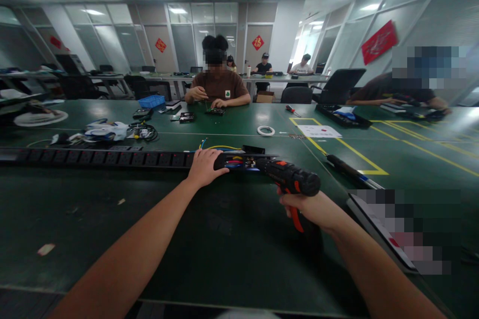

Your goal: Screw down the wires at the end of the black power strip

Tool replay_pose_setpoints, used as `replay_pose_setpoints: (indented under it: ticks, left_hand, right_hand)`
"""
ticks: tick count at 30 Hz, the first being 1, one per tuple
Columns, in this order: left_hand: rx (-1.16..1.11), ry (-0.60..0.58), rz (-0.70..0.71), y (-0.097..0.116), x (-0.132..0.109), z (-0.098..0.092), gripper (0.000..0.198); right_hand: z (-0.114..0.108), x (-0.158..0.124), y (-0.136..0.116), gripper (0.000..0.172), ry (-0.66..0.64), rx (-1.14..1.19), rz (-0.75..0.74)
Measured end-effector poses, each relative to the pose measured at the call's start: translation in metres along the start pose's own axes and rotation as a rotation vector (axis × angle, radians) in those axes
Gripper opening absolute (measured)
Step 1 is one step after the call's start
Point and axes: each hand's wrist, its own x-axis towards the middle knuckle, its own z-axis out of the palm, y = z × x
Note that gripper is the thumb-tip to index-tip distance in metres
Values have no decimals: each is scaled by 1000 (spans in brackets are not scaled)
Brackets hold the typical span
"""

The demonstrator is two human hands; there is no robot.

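A long black power strip (pixel 164 159) with a row of sockets lies across the bench. My left hand (pixel 205 167) is laid over it near its right end, fingers across the top and thumb along the near side, gripping it. Just right of that hand the strip's housing is uncovered, with colored wires (pixel 235 161) showing inside. My right hand (pixel 299 204) is wrapped around the handle of a black and orange cordless drill (pixel 290 175). The drill points left, its nose at the strip's right end; the tip's exact contact is hidden. Yellow and blue loose wires (pixel 220 147) stick out behind the strip.
On the green bench (pixel 209 239) are a white tape roll (pixel 265 131), a paper sheet (pixel 320 131), a dark-handled tool (pixel 348 170) and a black tray (pixel 342 115). A cable heap (pixel 105 130) lies left. A person (pixel 219 79) works opposite, another (pixel 404 84) at right.
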Motion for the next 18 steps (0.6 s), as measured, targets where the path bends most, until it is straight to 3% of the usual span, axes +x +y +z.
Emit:
replay_pose_setpoints:
  ticks: [18]
  left_hand:
    - [7, 3, -4, 3, 0, -3, 65]
  right_hand:
    - [0, 2, 3, 27, -13, 9, -12]
